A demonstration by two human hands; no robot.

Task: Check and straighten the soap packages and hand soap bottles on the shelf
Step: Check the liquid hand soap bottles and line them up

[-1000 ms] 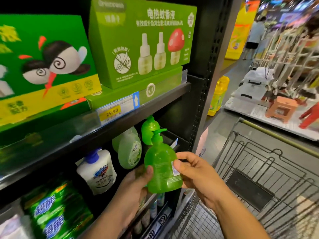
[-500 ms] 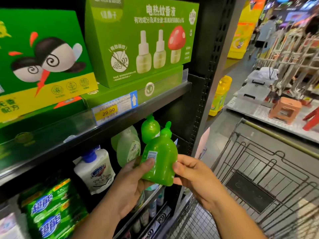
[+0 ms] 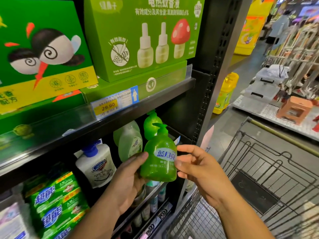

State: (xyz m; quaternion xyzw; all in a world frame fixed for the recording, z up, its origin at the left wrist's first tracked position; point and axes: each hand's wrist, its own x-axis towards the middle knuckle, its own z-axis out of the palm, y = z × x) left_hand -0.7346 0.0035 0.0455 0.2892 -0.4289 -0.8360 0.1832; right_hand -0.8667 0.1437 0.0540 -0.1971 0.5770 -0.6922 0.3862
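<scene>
- Green soap bottle (image 3: 159,168): upright, held before the shelf (image 3: 164,97); label "蓝月亮", small print blurred.
- Left hand (image 3: 127,183): grips its left side, fingers hidden behind.
- Right hand (image 3: 198,168): thumb and forefinger pinch its right edge.
- Price tag (image 3: 107,106): "29.90".
- Soap packages (image 3: 55,204): "超能", partly cut off.

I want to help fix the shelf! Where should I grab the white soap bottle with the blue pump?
Probably round the white bottle's wide body, from the front. Its blue pump sits close under the upper shelf and a pale green bottle stands close beside it.
</scene>
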